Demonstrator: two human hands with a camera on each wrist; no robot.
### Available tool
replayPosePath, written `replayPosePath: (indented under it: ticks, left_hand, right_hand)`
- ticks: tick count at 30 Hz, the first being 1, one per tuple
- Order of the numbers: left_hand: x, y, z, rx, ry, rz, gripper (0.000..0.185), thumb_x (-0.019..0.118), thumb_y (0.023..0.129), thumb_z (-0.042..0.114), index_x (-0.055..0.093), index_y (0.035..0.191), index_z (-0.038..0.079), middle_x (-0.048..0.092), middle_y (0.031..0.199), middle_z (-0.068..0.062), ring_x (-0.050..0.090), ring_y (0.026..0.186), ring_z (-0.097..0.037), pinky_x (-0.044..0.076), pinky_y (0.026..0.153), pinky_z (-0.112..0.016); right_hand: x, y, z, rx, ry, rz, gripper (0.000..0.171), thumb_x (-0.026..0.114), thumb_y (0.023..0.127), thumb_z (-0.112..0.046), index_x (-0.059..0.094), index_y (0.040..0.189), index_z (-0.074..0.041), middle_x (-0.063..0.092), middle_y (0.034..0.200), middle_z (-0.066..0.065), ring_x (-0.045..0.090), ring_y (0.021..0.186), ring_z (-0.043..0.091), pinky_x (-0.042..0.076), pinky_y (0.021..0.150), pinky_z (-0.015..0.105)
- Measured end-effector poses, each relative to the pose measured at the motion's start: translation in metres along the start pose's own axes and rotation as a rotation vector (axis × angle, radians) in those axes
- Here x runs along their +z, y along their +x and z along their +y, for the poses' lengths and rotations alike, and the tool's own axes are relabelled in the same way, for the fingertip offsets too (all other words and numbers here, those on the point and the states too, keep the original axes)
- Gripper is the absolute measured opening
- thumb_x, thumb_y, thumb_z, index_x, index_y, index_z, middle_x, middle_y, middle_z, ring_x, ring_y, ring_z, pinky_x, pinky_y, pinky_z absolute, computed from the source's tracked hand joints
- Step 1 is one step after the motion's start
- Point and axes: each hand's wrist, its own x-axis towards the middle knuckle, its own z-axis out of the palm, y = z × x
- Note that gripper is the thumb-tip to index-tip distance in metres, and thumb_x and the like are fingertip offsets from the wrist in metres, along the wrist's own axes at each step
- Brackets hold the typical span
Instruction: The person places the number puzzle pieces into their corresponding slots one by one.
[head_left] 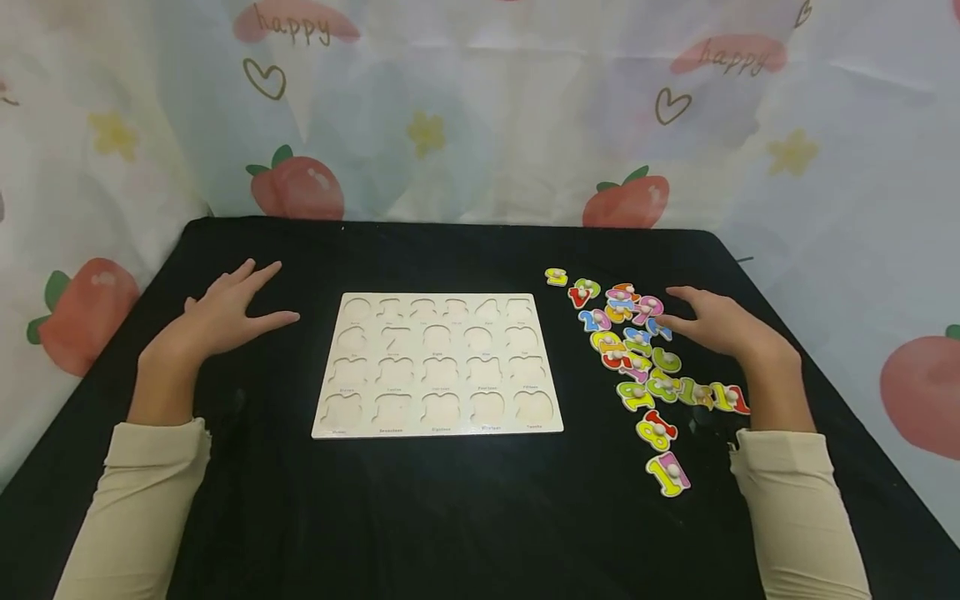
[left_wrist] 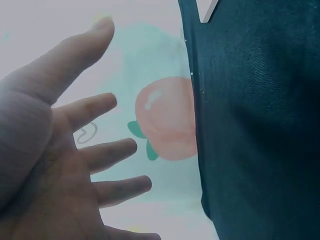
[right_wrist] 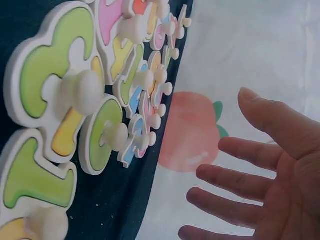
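Note:
A pale wooden number-puzzle board [head_left: 437,367] lies flat in the middle, with rows of bare cut-out recesses and small printed words beneath them. To its left, my left hand [head_left: 221,312] hovers with fingers spread, holding nothing. My right hand [head_left: 723,325] reaches in from the right, fingers extended and nothing gripped, beside a scattered cluster of coloured number pieces [head_left: 666,360]. Each piece has a white round knob. In the right wrist view, a green-and-orange piece [right_wrist: 37,82] is close to the camera, while the right hand [right_wrist: 270,175] shows its palm and separated fingers.
A black cloth [head_left: 420,517] covers the table. Behind it hangs a pale curtain [head_left: 495,125] printed with peaches, stars and hearts. One yellow piece [head_left: 556,277] lies apart at the far end of the cluster, and a yellow-and-pink piece [head_left: 662,477] lies at the near end.

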Motion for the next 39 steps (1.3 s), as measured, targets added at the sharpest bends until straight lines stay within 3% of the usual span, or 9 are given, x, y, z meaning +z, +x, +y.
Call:
replayPosePath:
  ticks: [6,11,21,39]
  left_hand:
    - [0.004,0.003,0.003,0.009,0.025,-0.054,0.088,0.051,0.088,0.059,0.014,0.15,0.01,0.0,0.151,-0.03,-0.002,0.133,-0.056,0.0,0.089,-0.08]
    - [0.012,-0.002,-0.002,0.038,0.009,-0.096,0.085,0.053,0.09,0.055,0.017,0.149,0.007,0.004,0.15,-0.032,0.007,0.131,-0.057,0.006,0.089,-0.08]
    - [0.006,-0.001,0.001,0.062,-0.005,-0.091,0.081,0.052,0.093,0.05,0.017,0.149,0.004,0.005,0.15,-0.032,0.009,0.132,-0.056,0.007,0.088,-0.08]
    - [0.007,0.005,0.002,0.059,0.006,-0.115,0.081,0.051,0.092,0.052,0.019,0.148,0.003,0.006,0.149,-0.034,0.013,0.131,-0.055,0.009,0.086,-0.081]
  right_hand:
    - [0.011,-0.001,0.001,0.004,0.012,-0.028,0.076,0.045,0.096,-0.05,0.026,0.141,0.008,0.024,0.14,0.04,0.024,0.127,0.055,0.024,0.098,0.066]
    - [0.02,0.003,-0.006,-0.038,0.025,-0.022,0.074,0.047,0.096,-0.047,0.027,0.141,0.009,0.027,0.139,0.039,0.027,0.126,0.053,0.025,0.099,0.065]
    - [0.004,0.0,-0.004,0.012,0.006,-0.022,0.08,0.042,0.093,-0.058,0.029,0.142,0.003,0.029,0.139,0.037,0.027,0.126,0.052,0.025,0.098,0.066]
    - [-0.004,-0.009,0.003,0.038,0.02,-0.057,0.077,0.045,0.095,-0.053,0.029,0.141,0.007,0.027,0.14,0.038,0.028,0.125,0.053,0.026,0.096,0.067]
